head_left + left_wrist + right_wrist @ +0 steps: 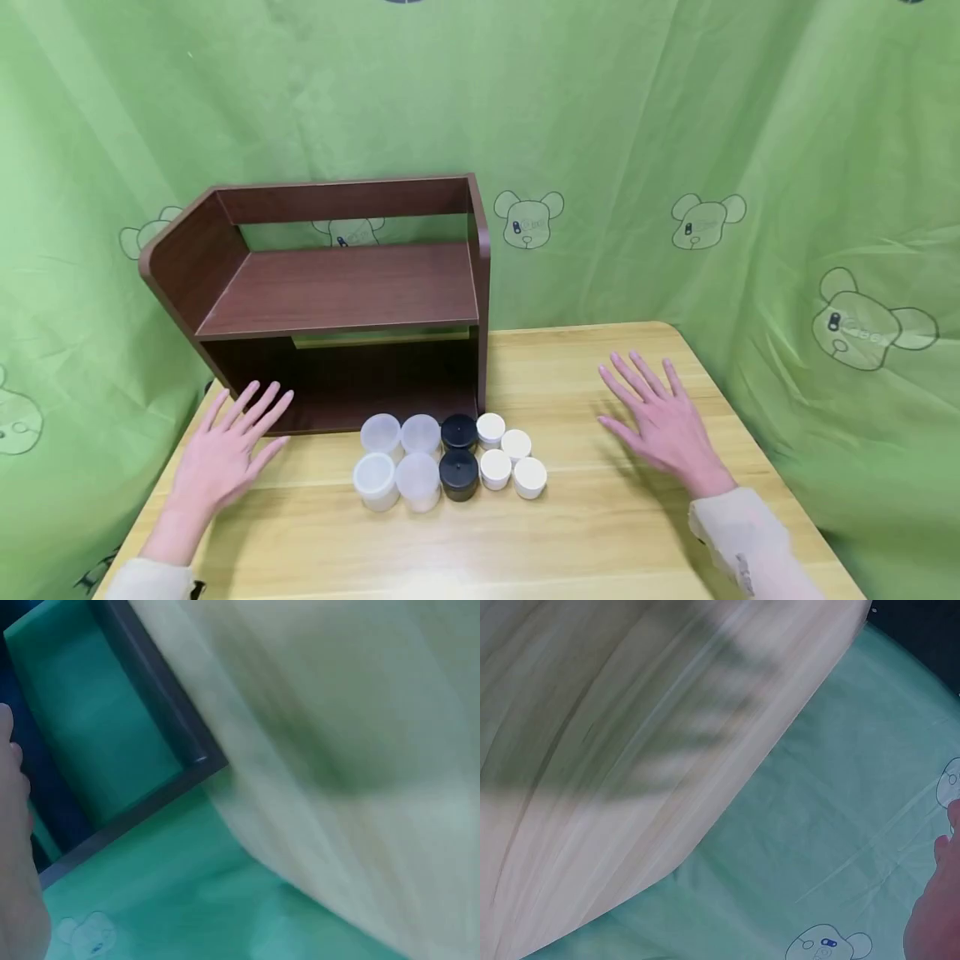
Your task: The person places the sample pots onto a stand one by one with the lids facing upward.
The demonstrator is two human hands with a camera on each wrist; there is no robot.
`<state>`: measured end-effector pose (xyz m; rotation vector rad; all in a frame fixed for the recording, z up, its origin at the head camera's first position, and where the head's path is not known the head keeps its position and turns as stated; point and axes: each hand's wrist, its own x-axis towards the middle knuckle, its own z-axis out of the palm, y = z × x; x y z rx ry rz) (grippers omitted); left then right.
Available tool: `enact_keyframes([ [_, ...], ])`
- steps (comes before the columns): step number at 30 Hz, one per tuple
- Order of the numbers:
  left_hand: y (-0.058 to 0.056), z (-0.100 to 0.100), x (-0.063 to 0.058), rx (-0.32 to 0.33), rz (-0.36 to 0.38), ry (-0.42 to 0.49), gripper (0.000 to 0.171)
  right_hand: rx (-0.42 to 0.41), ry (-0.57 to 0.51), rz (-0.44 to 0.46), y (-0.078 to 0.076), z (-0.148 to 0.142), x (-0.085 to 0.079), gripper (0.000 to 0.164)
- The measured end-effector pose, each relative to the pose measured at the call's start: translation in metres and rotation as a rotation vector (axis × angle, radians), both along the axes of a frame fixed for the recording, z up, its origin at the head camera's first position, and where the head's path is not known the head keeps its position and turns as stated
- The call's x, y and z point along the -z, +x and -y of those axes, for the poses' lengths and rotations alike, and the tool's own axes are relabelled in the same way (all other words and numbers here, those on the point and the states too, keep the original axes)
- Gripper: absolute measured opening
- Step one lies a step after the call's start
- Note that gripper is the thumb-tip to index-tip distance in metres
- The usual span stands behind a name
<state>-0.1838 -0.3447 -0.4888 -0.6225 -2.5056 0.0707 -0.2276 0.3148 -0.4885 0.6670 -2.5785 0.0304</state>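
Observation:
With fingers spread, my left hand is over the left side of the table, overlapping the lower front corner of a dark brown shelf in the head view. My right hand is spread over the right side, its shadow on the wood below. Neither hand holds anything. Between them, in front of the shelf, small round jars stand in two rows: several with translucent lids, two with black lids, and several smaller white-lidded ones. The jars lie nearer the left hand.
The shelf has an upper board and a dark lower compartment. Under everything is a light wood table with a rounded far right corner. A green curtain printed with bear heads hangs behind and on both sides.

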Motion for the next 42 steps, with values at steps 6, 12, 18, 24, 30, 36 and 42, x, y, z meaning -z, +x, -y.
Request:
enact_keyframes([
  [6,-0.003,-0.007,-0.026,0.098,-0.196,0.016,0.063,-0.019,-0.031,-0.003,0.003,0.008,-0.001,0.075],
  [12,-0.010,-0.020,-0.062,0.179,-0.410,0.094,0.055,-0.024,-0.095,0.049,0.008,0.019,-0.005,0.074],
  [18,-0.017,-0.025,-0.108,0.167,-0.484,0.186,0.055,-0.033,-0.241,0.195,0.016,0.038,-0.006,0.075],
  [24,-0.025,-0.021,-0.144,0.092,-0.505,0.326,0.058,-0.048,-0.408,0.357,0.027,0.057,-0.003,0.071],
  [30,-0.034,-0.010,-0.163,0.027,-0.446,0.474,0.066,-0.096,-0.527,0.475,0.034,0.076,0.006,0.066],
  [36,-0.040,0.002,-0.175,0.002,-0.326,0.655,0.068,-0.149,-0.614,0.608,0.040,0.091,0.016,0.065],
  [42,-0.044,0.010,-0.176,-0.048,-0.252,0.784,0.064,-0.168,-0.685,0.741,0.046,0.098,0.024,0.069],
])
